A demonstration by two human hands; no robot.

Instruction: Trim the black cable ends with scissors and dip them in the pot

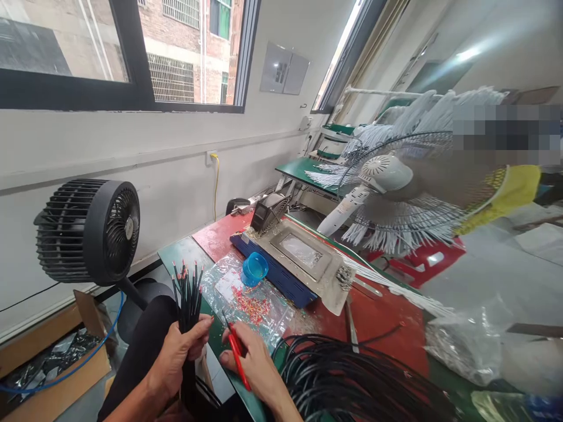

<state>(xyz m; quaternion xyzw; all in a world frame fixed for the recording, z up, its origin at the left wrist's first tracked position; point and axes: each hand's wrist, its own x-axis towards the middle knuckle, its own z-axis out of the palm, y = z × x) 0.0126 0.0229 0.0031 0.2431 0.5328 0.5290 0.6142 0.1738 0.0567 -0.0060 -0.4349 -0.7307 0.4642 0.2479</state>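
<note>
My left hand (178,351) is closed around a bundle of black cables (188,299), held upright with their stripped, reddish ends pointing up. My right hand (259,363), just to its right, grips a slim red-handled tool (238,357) with a thin dark tip; its exact kind is unclear. The tip is apart from the cables. Ahead of my hands, small red and orange scraps (251,305) lie on a clear plastic bag (281,322). A blue cup (254,269) stands at the bag's far side.
Beyond the cup sits a blue machine (281,281) with a grimy metal top. Coiled black cables (352,381) cover the near right of the table. A black fan (94,231) stands left, a white fan (387,173) at right. A cardboard box (94,366) is on the floor.
</note>
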